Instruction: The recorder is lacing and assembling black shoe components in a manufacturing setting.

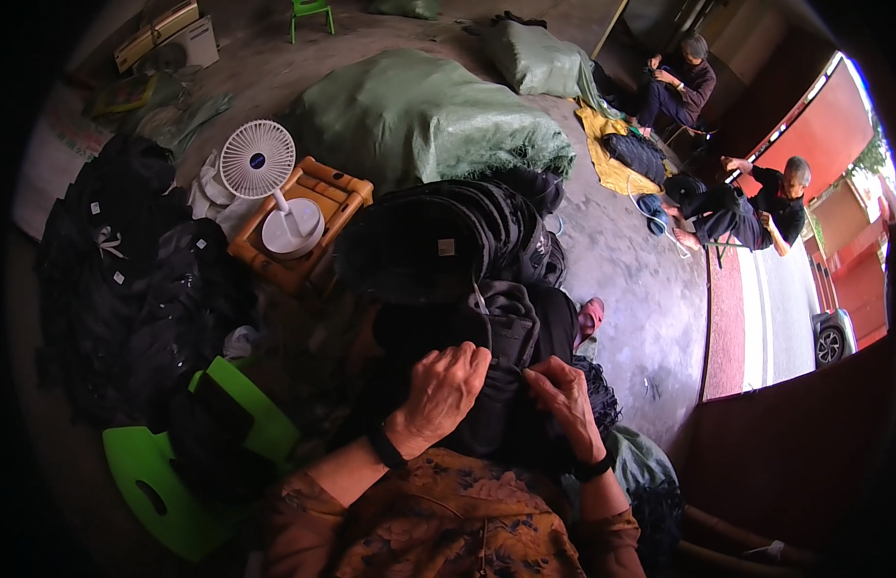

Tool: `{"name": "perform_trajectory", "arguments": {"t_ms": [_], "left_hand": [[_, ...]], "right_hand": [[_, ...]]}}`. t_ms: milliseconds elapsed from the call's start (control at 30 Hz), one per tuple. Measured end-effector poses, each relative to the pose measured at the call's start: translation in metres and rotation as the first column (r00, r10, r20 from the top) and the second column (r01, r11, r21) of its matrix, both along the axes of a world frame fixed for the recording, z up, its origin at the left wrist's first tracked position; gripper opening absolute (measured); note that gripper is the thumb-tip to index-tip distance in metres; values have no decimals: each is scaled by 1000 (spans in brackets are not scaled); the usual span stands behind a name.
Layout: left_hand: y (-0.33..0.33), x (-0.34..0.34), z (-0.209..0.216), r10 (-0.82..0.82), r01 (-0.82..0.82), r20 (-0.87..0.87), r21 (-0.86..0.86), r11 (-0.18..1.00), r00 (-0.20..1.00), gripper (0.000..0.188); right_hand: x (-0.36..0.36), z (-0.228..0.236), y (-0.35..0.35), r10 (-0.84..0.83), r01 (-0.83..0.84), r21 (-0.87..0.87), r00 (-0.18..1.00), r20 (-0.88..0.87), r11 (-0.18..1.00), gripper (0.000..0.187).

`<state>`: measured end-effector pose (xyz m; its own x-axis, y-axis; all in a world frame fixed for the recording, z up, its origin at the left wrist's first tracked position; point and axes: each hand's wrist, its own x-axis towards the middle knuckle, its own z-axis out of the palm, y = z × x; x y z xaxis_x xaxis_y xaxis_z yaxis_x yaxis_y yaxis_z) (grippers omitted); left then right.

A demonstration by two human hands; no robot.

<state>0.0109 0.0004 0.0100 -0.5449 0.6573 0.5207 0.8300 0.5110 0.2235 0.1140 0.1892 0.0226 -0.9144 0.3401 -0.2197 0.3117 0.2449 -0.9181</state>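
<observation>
A black fabric piece with seams, possibly a bag or a cap, lies across my lap. My left hand is closed at its left side, fingers curled in with the knuckles up. On the other side, my right hand pinches the dark cloth between thumb and fingers. What sits inside either grip is too small and dark to make out. Just beyond my hands, a stack of nested black fabric pieces with rounded rims rests in front of me; one bears a small pale label.
A white fan stands on a bamboo stool, beside a heap of black goods. A green plastic chair is at lower left. Green sacks lie ahead. Two people sit working at the right, near a doorway.
</observation>
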Motion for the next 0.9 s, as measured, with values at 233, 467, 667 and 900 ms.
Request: {"name": "perform_trajectory", "arguments": {"t_ms": [233, 467, 667, 900], "left_hand": [[-2, -21, 18, -260, 255, -29, -104, 961, 965, 2], [-9, -54, 28, -516, 524, 93, -103, 845, 851, 4], [-15, -57, 22, -469, 479, 100, -141, 866, 878, 6], [-7, -44, 6, -347, 355, 86, -102, 929, 934, 9]], "right_hand": [[-9, -11, 19, 242, -183, 574, 970, -28, 798, 18], [-36, 5, 50, 642, -220, 872, 755, -131, 437, 44], [-50, 23, 55, 719, -438, 874, 675, 166, 209, 35], [-44, -4, 47, 746, -359, 860, 665, -36, 362, 13]]}}
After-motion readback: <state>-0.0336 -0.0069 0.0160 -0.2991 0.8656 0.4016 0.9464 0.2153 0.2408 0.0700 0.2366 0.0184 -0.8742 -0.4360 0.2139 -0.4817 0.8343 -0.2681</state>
